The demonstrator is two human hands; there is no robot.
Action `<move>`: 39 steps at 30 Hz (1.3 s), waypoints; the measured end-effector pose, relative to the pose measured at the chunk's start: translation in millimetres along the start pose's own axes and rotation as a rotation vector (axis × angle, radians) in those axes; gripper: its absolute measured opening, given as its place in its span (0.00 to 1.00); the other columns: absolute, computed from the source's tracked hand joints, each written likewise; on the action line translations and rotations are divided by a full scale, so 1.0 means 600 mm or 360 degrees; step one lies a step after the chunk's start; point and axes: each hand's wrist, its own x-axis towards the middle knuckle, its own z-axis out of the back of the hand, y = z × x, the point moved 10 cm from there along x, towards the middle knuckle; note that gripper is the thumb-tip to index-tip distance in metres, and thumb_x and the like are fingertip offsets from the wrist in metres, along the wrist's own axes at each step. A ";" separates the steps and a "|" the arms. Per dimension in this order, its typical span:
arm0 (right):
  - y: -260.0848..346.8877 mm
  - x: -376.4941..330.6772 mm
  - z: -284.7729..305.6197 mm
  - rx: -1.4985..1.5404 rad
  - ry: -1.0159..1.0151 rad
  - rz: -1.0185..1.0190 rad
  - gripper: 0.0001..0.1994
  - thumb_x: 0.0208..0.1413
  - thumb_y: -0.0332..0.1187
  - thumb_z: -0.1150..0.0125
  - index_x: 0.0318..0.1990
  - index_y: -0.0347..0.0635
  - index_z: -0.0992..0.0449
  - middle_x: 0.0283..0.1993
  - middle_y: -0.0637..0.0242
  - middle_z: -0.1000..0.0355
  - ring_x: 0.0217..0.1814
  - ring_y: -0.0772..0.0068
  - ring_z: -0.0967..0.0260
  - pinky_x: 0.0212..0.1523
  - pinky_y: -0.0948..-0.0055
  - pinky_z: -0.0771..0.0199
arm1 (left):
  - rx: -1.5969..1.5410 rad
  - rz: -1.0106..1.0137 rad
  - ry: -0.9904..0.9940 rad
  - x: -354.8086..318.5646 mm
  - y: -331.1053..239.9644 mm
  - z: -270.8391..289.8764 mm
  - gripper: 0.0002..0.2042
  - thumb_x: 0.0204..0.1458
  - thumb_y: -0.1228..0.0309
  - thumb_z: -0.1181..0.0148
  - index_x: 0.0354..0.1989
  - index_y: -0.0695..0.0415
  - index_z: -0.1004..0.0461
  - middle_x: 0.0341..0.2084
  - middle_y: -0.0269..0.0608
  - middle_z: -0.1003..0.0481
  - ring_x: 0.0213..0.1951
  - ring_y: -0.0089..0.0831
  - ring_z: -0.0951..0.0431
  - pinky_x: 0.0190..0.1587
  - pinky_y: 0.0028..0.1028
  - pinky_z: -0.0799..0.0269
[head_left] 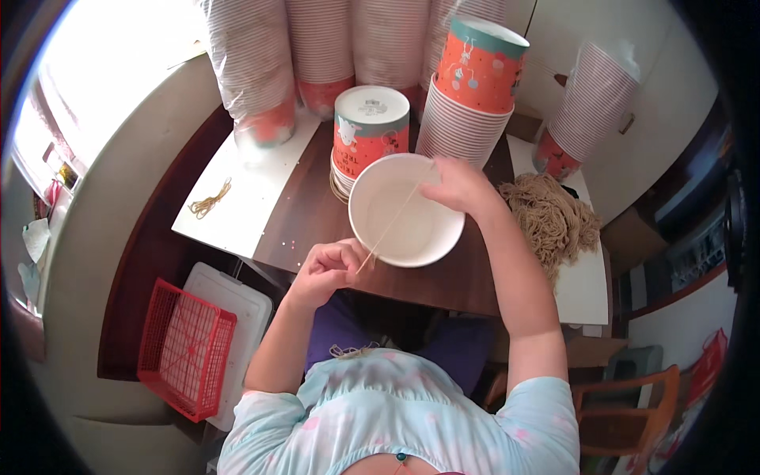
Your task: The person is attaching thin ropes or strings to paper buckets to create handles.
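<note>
A white-lined paper bucket (405,237) is at the table's near edge with its open mouth facing me. A thin tan cord (393,224) runs taut on a slant across that mouth. Its lower end is pinched between the thumb and fingers of my left hand (326,271), just beside the bucket's lower left rim. My right hand (463,190) is closed at the upper right rim, where the cord's other end meets the fingers. Whether those fingers also grip the rim, I cannot tell. Behind stands an upside-down orange and teal bucket (369,142), with cord loops at its base.
A taller stack of buckets (467,119) rises at the back right, near plastic-wrapped stacks (249,63). A heap of tan cord (554,218) lies right; a small bundle of cord (210,198) lies left. Below left are a red basket (190,348) and a white lid (245,297).
</note>
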 end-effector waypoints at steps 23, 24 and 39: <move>0.052 0.101 -0.045 0.1497 -0.0338 0.0490 0.40 0.47 0.28 0.44 0.68 0.31 0.56 0.68 0.48 0.49 0.71 0.57 0.52 0.69 0.66 0.54 | 0.1564 -0.0281 -0.0475 0.234 -0.086 0.216 0.52 0.40 0.49 0.31 0.68 0.62 0.57 0.62 0.54 0.41 0.65 0.40 0.43 0.65 0.34 0.48; 0.042 0.101 -0.072 0.1509 -0.0305 0.0463 0.40 0.47 0.28 0.44 0.68 0.31 0.56 0.68 0.48 0.49 0.71 0.57 0.52 0.69 0.66 0.54 | 0.1456 -0.0123 -0.0446 0.232 -0.042 0.235 0.52 0.41 0.49 0.31 0.68 0.62 0.57 0.62 0.55 0.42 0.65 0.40 0.44 0.65 0.34 0.48; 0.089 -0.362 -0.350 0.1288 0.0705 -0.0006 0.22 0.41 0.33 0.32 0.46 0.36 0.27 0.42 0.54 0.27 0.43 0.58 0.28 0.43 0.67 0.27 | 0.1914 -0.0009 0.0250 -0.159 0.076 -0.007 0.14 0.37 0.78 0.40 0.37 0.59 0.25 0.35 0.42 0.26 0.36 0.39 0.24 0.38 0.33 0.30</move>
